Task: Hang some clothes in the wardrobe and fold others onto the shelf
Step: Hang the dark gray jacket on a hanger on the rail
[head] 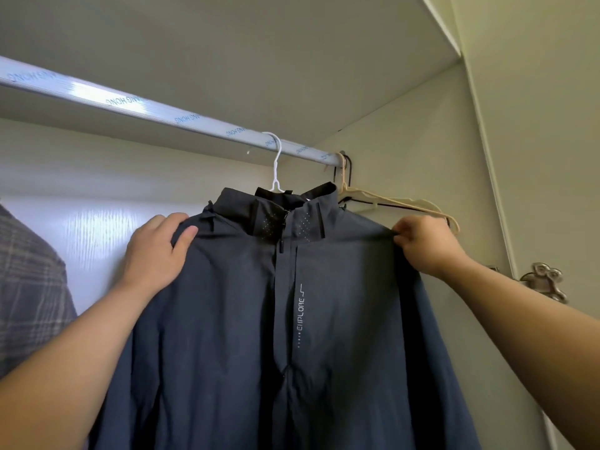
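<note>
- The left hand [156, 251] grips the navy jacket [259, 319] at one shoulder, thumb in front, fingers curled behind.
- The right hand [425, 245] pinches the other shoulder's fabric.
- The jacket hangs on a white hanger [276, 164] from the wardrobe rail [162, 112]; the hanger's arms are hidden and the hem is cut off.

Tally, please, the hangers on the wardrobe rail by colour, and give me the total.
White hanger, carrying the navy jacket: 1
Beige hanger, empty: 1
Black hanger, mostly hidden behind the beige one: 1, as far as I can tell
Total: 3
</note>
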Tool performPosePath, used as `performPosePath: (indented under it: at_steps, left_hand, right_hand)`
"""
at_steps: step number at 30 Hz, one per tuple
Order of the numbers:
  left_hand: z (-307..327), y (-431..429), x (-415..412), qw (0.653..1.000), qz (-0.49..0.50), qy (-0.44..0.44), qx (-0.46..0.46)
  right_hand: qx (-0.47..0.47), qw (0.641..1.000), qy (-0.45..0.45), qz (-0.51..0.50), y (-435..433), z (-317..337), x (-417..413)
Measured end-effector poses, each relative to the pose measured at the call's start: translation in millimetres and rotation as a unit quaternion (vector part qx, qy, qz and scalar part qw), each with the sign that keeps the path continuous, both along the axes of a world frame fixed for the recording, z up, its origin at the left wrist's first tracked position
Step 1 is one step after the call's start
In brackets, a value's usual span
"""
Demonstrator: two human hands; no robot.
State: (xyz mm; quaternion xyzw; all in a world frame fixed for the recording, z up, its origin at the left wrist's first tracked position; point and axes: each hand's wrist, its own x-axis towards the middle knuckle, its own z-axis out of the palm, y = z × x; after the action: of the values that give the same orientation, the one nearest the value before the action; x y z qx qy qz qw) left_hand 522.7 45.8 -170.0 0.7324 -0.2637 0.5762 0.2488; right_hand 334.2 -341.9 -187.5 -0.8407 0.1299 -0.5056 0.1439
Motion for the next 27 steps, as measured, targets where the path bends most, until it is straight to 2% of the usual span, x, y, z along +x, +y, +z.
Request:
performPosePath:
  at_steps: [2, 4, 7, 8, 12, 14, 18, 23, 27]
  left_hand:
    - [3, -2, -1, 1.0, -0.008, 0.01, 0.002]
    - [2, -4, 0, 1.0, -0.014, 0.025, 0.0]
    - [-4, -6, 3, 0.999, -0.032, 0.041, -0.011]
    - [-6, -8, 5, 0.998, -0.047, 0.047, -0.021]
    - [-7, -9, 4, 0.991, -0.104, 0.065, -0.049]
    - [-9, -8, 2, 0.988, -0.122, 0.068, -0.063]
    - [-11, 1, 3, 0.971, -0.158, 0.108, -0.142]
    - [-9, 20, 15, 0.931, -0.197, 0.2, -0.232]
    - [-14, 33, 18, 0.944, -0.166, 0.174, -0.228]
  right_hand:
    - [0.003, 0.999, -0.045, -0.022, 3, 5, -1]
    - [0.019, 0.998, -0.054, -0.032, 8, 10, 2]
    - [0.031, 0.997, 0.039, -0.06, 20, 15, 10]
    - [0.032, 0.996, 0.045, -0.069, 26, 16, 13]
    - [-0.022, 0.997, -0.076, -0.017, 52, 17, 30]
    - [-0.053, 0.994, -0.087, 0.027, 63, 17, 41]
    - [-0.001, 0.994, -0.099, 0.046, 56, 14, 61]
    - [0.026, 0.989, -0.135, 0.062, 52, 8, 66]
    - [0.04, 0.983, -0.154, 0.094, 49, 5, 67]
